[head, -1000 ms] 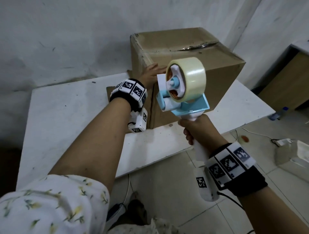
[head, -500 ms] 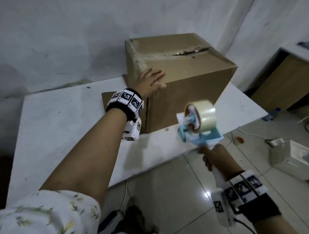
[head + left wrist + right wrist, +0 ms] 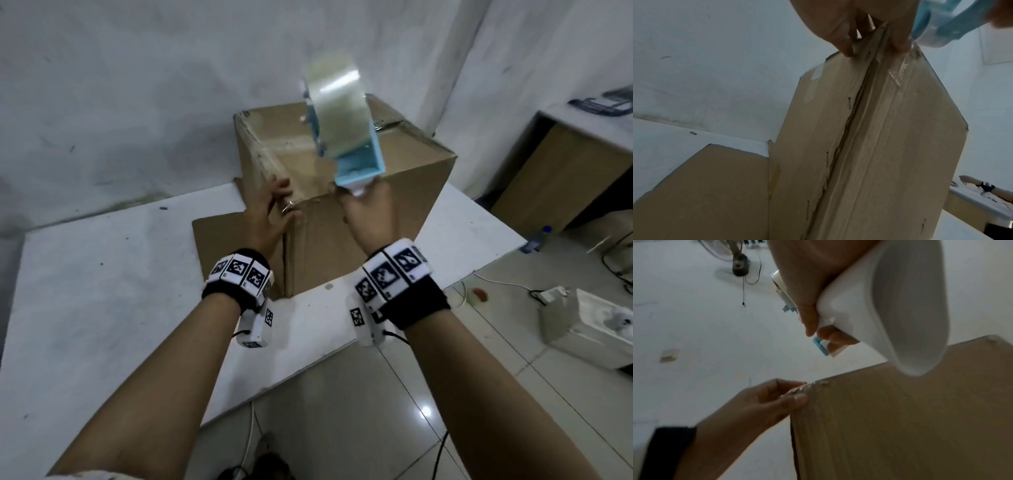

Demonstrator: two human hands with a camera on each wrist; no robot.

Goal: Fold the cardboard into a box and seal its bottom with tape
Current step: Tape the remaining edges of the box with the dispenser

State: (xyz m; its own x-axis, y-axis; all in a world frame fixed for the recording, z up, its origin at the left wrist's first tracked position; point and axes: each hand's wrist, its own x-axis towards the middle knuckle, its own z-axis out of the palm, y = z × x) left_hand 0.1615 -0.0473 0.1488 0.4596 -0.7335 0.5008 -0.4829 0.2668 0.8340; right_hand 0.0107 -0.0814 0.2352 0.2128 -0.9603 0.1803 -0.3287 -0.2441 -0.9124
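A brown cardboard box (image 3: 359,219) stands on the white table (image 3: 102,308), its taped bottom facing up. My left hand (image 3: 274,209) clasps the box's near top corner, thumb (image 3: 900,40) on one face and fingers (image 3: 844,42) on the other. A crinkled strip of clear tape (image 3: 898,73) lies just below the thumb. My right hand (image 3: 370,212) grips the white handle (image 3: 890,305) of the blue tape dispenser (image 3: 359,164). The dispenser is raised over the box top, beside the left hand, with the tape roll (image 3: 337,113) uppermost.
A loose cardboard flap (image 3: 222,236) lies flat on the table left of the box. A wooden cabinet (image 3: 565,171) stands at the right. On the tiled floor are a white appliance (image 3: 592,329), cables and a bottle (image 3: 537,236). Another person's arm (image 3: 986,188) shows far right.
My right hand swung the tape dispenser up from beside the table edge to above the box. My left hand slid from the box's top face to its near corner.
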